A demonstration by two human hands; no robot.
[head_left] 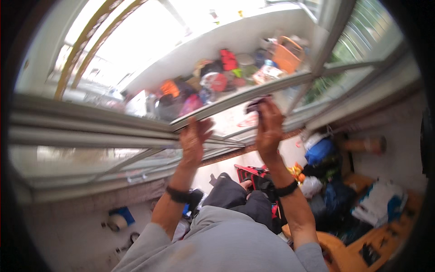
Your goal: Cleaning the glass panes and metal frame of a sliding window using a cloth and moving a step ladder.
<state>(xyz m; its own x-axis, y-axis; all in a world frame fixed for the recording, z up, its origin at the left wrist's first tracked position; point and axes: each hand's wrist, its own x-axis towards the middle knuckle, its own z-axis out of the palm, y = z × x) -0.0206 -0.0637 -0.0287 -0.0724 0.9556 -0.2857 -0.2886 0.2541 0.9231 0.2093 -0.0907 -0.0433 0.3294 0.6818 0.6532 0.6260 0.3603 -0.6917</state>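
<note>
My left hand (193, 139) is up at the lower corner of an angled window sash (244, 100), its fingers stretched and the thumb apart. It looks empty and slightly blurred; whether it touches the frame is hard to tell. Higher and to the right, my right hand (270, 127) holds a bunched dark cloth (257, 104) against or just in front of the glass below the sash's pale rail. Part of the cloth is hidden behind the fingers. Dark bands circle both wrists.
Beyond the window, a balcony holds piled things, including an orange basket (287, 56) and a red-and-black item (228, 59). Window tracks (90, 131) run along the left. Bags (321, 152) and a wooden bench (385, 238) stand at right; a red crate (249, 174) lies below.
</note>
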